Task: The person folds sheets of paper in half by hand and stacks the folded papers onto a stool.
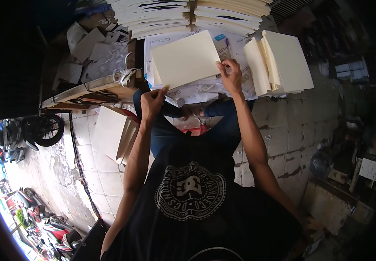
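A cream card sheet (185, 58) is held tilted over the paper-covered work table (240, 48). My left hand (154, 102) pinches its near left corner between thumb and fingers. At its right edge, low down, my right hand (230, 75) is closed in a pinch. Another pale edge shows beneath the sheet on the left; whether it is a separate piece I cannot tell. Just beyond my right hand lies a purple pen (227, 42). To the right of that hand stands a pile of folded cream cards (283, 63).
Tall stacks of cream cards (227, 15) line the table's far side. A wooden rack (88, 93) with paper scraps stands on the left. More cards (111, 130) lie low by my left forearm. Boxes and boards (327, 206) sit at the right; motorbikes (53, 232) stand outside, far left.
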Demonstrator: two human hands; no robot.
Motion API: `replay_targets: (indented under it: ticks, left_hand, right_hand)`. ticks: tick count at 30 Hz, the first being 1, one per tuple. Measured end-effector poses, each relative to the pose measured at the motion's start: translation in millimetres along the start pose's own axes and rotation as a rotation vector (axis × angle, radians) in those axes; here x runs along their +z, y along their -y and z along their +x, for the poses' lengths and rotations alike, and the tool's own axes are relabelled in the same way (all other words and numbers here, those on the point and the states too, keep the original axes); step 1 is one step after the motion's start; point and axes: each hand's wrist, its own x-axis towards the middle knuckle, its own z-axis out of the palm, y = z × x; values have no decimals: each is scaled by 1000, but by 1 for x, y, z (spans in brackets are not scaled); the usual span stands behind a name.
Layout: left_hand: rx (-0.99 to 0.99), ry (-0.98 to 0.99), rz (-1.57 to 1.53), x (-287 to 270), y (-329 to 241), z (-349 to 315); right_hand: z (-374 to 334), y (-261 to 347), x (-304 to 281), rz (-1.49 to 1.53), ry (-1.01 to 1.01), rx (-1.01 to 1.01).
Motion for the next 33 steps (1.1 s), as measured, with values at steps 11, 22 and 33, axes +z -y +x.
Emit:
replay_targets:
  ticks: [11, 22, 33]
  left_hand:
    - [42, -7, -20, 1, 1, -1]
    - [-17, 48, -87, 6, -8, 0]
    - [-69, 124, -252, -31, 0, 22]
  right_hand:
    - [-66, 139, 40, -231, 497, -343]
    - [-51, 32, -32, -464, 299, -148]
    - [17, 105, -128, -269, -25, -269]
